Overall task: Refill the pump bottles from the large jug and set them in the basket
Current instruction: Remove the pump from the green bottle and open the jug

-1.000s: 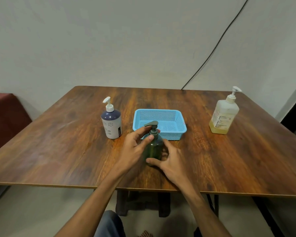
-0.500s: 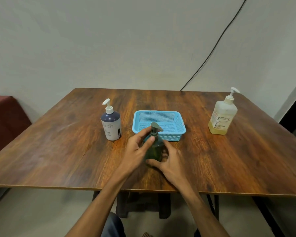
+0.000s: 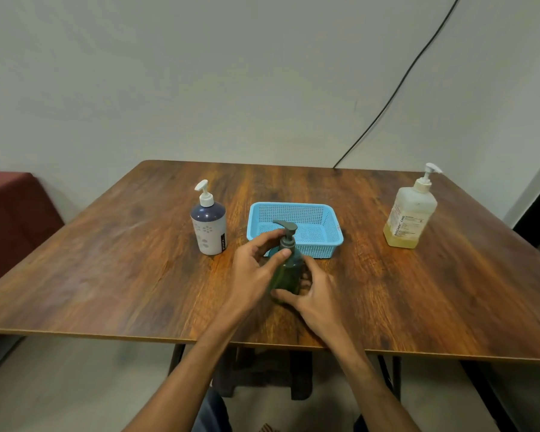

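- Pump head (image 3: pixel 286 227) on the green pump bottle (image 3: pixel 289 277) has swung round again. A second ago the spout sat off to the left, half a second ago it looked turned more to the right, and now it points left and slightly away from me.
- The body hasn't budged on the bench (image 3: pixel 106 275) the whole time, so I reckon the top is getting unscrewed. That'd mean we're only at the opening-up stage, with nothing poured yet.
- The bottle's upright, long axis straight up, standing toward the near edge of the bench, just in front of the blue mesh basket (image 3: pixel 321 249).
- Left hand (image 3: pixel 254 271): grip clamped on the neck, thumb and fingers curled round the collar under the pump.
- Right hand (image 3: pixel 317 296): grip wrapped round the lower body, looks like it's bracing the bottle.
- Neither bottle is in the basket so far.
- The navy-and-white pump bottle (image 3: pixel 209 232) stands just left of the basket, pump on, nobody touching it.
- The large jug (image 3: pixel 410 213), with yellowish liquid low down in it, is well off to the right with its pump on too.
- Some dark red seat (image 3: pixel 13 213) sits past the bench's left side.
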